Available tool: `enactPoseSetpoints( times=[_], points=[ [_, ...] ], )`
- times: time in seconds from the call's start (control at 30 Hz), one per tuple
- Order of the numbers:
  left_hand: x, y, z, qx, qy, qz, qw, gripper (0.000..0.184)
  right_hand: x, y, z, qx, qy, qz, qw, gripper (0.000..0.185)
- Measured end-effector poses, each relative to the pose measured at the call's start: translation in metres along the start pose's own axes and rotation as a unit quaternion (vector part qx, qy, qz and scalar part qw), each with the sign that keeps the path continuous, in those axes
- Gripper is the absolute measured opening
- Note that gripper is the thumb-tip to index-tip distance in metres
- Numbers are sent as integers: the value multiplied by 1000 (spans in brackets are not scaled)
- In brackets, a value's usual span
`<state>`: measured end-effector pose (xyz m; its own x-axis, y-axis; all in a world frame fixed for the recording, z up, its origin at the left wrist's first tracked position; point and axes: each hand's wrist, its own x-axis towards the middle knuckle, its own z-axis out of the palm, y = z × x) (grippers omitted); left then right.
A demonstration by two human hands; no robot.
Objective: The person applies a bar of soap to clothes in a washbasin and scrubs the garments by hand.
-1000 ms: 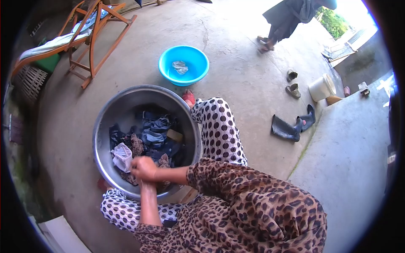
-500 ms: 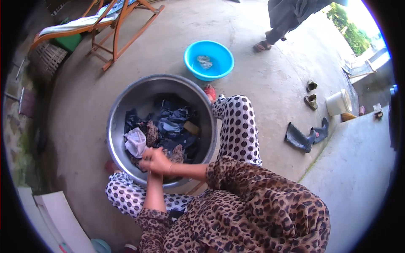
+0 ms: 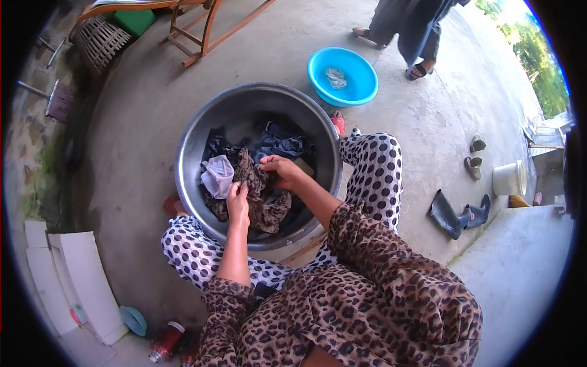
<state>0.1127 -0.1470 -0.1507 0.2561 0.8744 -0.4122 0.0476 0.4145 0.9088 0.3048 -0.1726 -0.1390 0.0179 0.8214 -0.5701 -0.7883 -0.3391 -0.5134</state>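
A large metal basin [image 3: 194, 125] between my knees holds several pieces of clothing. My left hand [image 3: 238, 200] and my right hand [image 3: 282, 171] both grip a brown patterned garment [image 3: 249, 173], fingers closed on its cloth, with part of it stretched between them. Beside my left hand lies a white cloth [image 3: 217, 177], bunched up. Dark blue clothes [image 3: 278, 144] fill the far part of the basin. Just past my right hand, a tan block [image 3: 304, 166] is partly hidden by that hand.
A blue plastic basin [image 3: 358, 92] with a pale cloth [image 3: 335, 77] inside stands ahead. Beyond it, a person in dark clothes [image 3: 406, 27] is on foot. Boots [image 3: 449, 215], shoes [image 3: 473, 166] and a white bucket [image 3: 510, 178] are to the right. A wooden rocking chair [image 3: 205, 46] stands far left.
My hands were together near the basin's near edge; now they are apart, holding the brown garment higher in the basin. The view has shifted, and the person in dark clothes has stepped.
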Motion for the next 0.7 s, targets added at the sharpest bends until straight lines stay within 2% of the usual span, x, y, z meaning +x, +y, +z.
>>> enactPoseSetpoints(
  times=[0.07, 0.17, 0.2, 0.23, 0.3, 0.37, 0.43, 0.47, 0.5, 0.53, 0.57, 0.63, 0.67, 0.7],
  points=[
    [-4, 16, 2, 69, 0, 23, 997, 32, -2, -2, 5, 9, 6, -4, 1000, 21],
    [-1, 16, 4, 7, 54, 24, 998, 37, -4, -1, 13, 31, 15, -31, 999, 27],
    [3, 10, 4, 11, 100, 47, 994, 40, -4, 2, 14, 20, 15, -30, 999, 29],
    [6, 4, 1, 12, 102, 47, 994, 40, -4, 5, 16, 10, 14, -29, 999, 31],
    [11, -4, -5, -90, 149, -87, 981, 38, -4, 11, 22, 4, 0, -18, 1000, 33],
    [23, -24, -17, -108, 159, -110, 975, 33, -10, 16, 34, -69, 15, -35, 997, 33],
    [20, -17, -19, -116, 105, -143, 977, 31, -15, 24, 45, -121, 10, -58, 991, 32],
    [20, -14, -19, -126, 116, -173, 970, 30, -17, 30, 51, -246, -7, -139, 959, 29],
    [23, -19, -21, -127, 118, -173, 970, 30, -20, 36, 56, -365, -24, -217, 905, 27],
    [28, -29, -24, -233, 50, -160, 958, 30, -49, 27, 83, -385, -34, -193, 902, 25],
    [30, -35, -27, -335, -18, -145, 931, 31, -56, 36, 92, -460, -67, -276, 841, 27],
    [14, -37, -39, -383, -102, -94, 913, 35, -82, 49, 114, -571, -75, -370, 729, 24],
    [12, -37, -40, -455, -202, -124, 858, 35, -82, 54, 115, -570, -78, -369, 730, 24],
    [10, -38, -40, -519, -297, -152, 787, 35, -79, 60, 114, -592, -37, -381, 709, 24]
  ],
)
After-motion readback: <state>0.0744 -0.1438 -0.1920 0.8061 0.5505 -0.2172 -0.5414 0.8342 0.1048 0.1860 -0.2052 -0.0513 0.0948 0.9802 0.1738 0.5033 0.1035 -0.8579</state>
